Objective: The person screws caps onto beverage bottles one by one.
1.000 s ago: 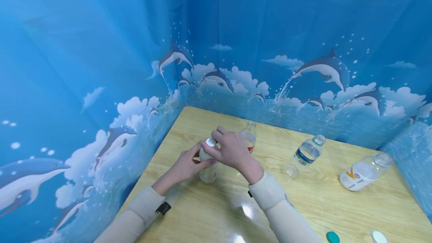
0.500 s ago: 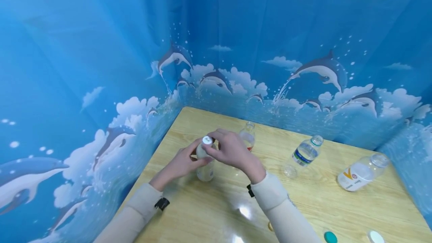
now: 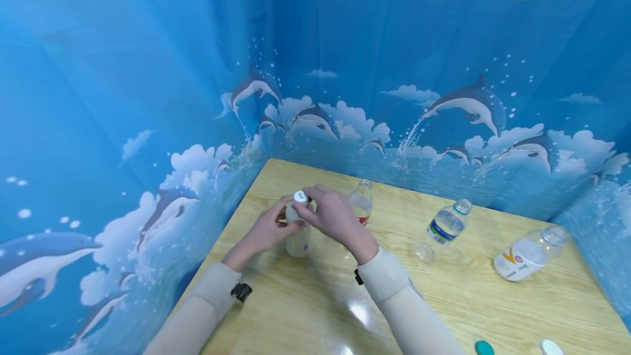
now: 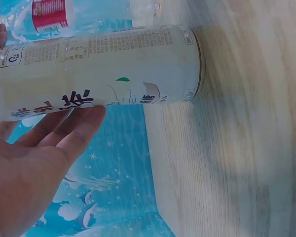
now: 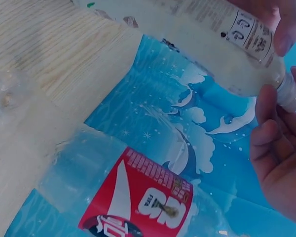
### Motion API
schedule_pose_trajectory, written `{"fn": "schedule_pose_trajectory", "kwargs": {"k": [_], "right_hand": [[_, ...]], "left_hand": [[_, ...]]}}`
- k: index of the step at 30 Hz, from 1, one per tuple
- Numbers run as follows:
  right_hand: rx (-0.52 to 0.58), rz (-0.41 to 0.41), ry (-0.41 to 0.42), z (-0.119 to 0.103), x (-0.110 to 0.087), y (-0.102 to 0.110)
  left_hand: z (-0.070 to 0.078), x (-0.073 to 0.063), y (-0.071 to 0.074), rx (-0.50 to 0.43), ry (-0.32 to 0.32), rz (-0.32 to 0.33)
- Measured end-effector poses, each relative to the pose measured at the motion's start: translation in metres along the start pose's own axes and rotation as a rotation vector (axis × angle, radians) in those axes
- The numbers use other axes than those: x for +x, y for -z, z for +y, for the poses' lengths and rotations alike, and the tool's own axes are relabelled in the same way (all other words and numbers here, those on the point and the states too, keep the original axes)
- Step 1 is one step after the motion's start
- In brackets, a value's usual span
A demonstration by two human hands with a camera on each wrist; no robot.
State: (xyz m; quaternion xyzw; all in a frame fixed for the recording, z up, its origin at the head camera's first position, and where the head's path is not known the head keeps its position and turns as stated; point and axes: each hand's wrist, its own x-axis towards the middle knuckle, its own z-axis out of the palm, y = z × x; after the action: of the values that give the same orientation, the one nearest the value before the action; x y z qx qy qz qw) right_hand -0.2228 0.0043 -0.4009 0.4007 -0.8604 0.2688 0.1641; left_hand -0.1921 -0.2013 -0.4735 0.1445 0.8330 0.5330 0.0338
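Observation:
A pale, milky bottle with a white cap [image 3: 300, 196] stands upright on the table in the head view. My left hand [image 3: 263, 233] grips the bottle [image 3: 298, 245] around its upper body; its fingers [image 4: 81, 131] lie along the label in the left wrist view. My right hand [image 3: 336, 218] pinches the cap between thumb and fingers. In the right wrist view the cap [image 5: 291, 94] sits on the bottle's neck, partly covered by the right fingers. Just behind the right hand stands a clear bottle with a red label [image 5: 138, 197].
To the right on the wooden table [image 3: 394, 300] are a clear bottle with a blue label [image 3: 443, 228] and a wide-mouthed bottle with an orange V [image 3: 527, 256], both uncapped. A green cap [image 3: 485, 348] and a white cap [image 3: 551, 347] lie near the front. Blue dolphin curtains [image 3: 419, 43] surround the table.
Both hands and the bottle have shifted slightly left and farther away. My right fingers have changed position around the cap. A small yellowish cap, glimpsed by the right sleeve half a second ago, is out of sight.

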Motion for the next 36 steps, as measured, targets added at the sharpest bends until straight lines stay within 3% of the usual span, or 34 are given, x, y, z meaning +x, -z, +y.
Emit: {"fn": "schedule_pose_trajectory", "kwargs": {"k": [12,27,36], "right_hand": [[0.113,0.027,-0.097,0.010,0.020,-0.015],[0.128,0.000,-0.199,0.015,0.039,-0.028],[0.135,-0.003,-0.221,0.016,0.044,-0.029]], "left_hand": [[-0.005,0.019,0.012,0.006,0.042,0.068],[-0.013,0.032,0.023,0.028,0.090,0.122],[-0.018,0.038,0.023,0.025,0.071,0.145]]}}
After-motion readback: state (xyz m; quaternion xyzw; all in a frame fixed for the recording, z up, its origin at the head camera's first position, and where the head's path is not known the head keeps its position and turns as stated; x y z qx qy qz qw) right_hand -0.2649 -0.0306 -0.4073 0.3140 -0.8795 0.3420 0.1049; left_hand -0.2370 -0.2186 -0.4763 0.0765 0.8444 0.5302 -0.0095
